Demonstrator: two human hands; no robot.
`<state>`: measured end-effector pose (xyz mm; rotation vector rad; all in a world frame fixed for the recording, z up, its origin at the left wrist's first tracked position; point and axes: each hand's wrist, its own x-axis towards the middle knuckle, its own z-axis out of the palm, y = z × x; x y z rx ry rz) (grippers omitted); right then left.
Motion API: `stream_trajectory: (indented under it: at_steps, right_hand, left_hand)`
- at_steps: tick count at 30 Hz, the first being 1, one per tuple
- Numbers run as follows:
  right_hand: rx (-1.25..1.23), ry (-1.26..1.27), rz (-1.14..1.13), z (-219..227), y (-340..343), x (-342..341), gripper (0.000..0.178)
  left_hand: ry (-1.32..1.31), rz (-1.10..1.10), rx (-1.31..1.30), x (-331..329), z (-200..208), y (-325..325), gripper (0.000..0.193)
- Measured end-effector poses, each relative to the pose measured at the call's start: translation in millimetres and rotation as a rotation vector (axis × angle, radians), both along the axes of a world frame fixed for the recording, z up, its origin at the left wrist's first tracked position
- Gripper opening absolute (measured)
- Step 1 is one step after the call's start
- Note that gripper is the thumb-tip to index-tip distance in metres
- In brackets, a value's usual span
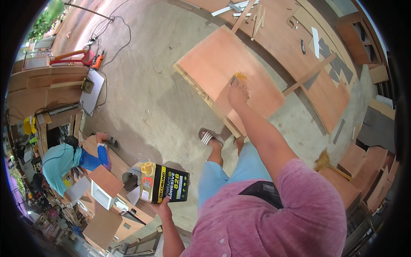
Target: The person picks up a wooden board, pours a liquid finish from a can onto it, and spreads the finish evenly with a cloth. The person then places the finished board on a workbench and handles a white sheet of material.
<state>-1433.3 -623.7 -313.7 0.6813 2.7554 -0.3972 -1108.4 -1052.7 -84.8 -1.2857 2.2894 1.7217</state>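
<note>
My left hand (162, 208) grips a black and yellow rectangular glue can (166, 183) from below and behind. The can is tilted on its side, with yellow residue about its top. My right arm reaches forward over a flat reddish plywood panel (209, 55), raised above the floor with a pale wooden edge. Low over its surface, my right hand (238, 92) is closed around a small greyish spreader (234, 79), mostly hidden by the fingers. Just beyond the fingers lies a patch of amber glue (241, 76) on the panel.
Larger plywood sheets (274, 47) with offcuts and a utility knife (303, 46) lie to the far right. At left, a person in a teal hooded top (60, 165) works low down near stacked boards. A black cable (128, 32) crosses the floor; a broom (323, 159) lies right.
</note>
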Motion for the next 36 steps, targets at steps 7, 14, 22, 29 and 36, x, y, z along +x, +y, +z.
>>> stream_trajectory:
  at_steps: [7, 14, 22, 29, 36]
  right_hand:
    - [0.07, -0.012, 0.254, 3.0, -18.1, 8.8, 0.029]
    - [0.191, 0.195, 0.538, -6.3, 21.2, 24.7, 0.036]
    - [0.124, 0.214, 0.722, -11.7, 63.3, 101.4, 0.043]
    - [0.074, 0.17, 0.791, -0.4, 120.6, 173.8, 0.042]
    - [0.051, 0.191, 0.873, 17.6, 173.5, 200.0, 0.035]
  left_hand:
    - [0.053, -0.109, -0.096, 3.1, -11.7, -31.3, 0.087]
    - [0.009, -0.206, -0.198, 3.0, -13.8, -45.5, 0.088]
    - [-0.087, -0.163, -0.172, 18.4, 0.3, -13.7, 0.1]
    - [-0.135, -0.17, -0.158, 24.7, 13.3, 27.2, 0.102]
    - [-0.088, -0.205, -0.084, 28.0, 10.1, 50.1, 0.104]
